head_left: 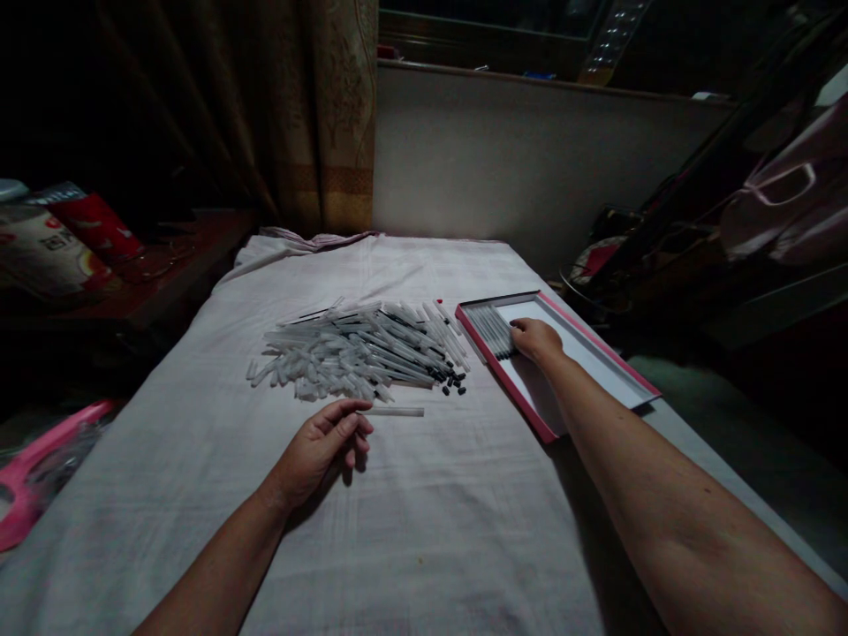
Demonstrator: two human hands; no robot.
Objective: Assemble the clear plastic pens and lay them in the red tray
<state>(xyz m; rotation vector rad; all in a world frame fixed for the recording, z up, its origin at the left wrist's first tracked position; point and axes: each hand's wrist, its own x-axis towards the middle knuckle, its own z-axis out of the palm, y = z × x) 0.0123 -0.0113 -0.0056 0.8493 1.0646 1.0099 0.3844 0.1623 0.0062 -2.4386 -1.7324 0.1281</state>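
A heap of clear plastic pen barrels and caps lies in the middle of a white cloth. My left hand rests in front of it, fingers loosely curled, fingertips beside a single clear tube that lies on the cloth. My right hand reaches into a shallow white box with a pink rim, its fingers bent down onto a row of pens laid at the box's far end. What the right fingers grip, if anything, is hidden.
The cloth-covered table runs to a wall with a curtain behind. A dark side shelf with red and white packets stands left. A pink object lies at the left edge. Dark clutter fills the right.
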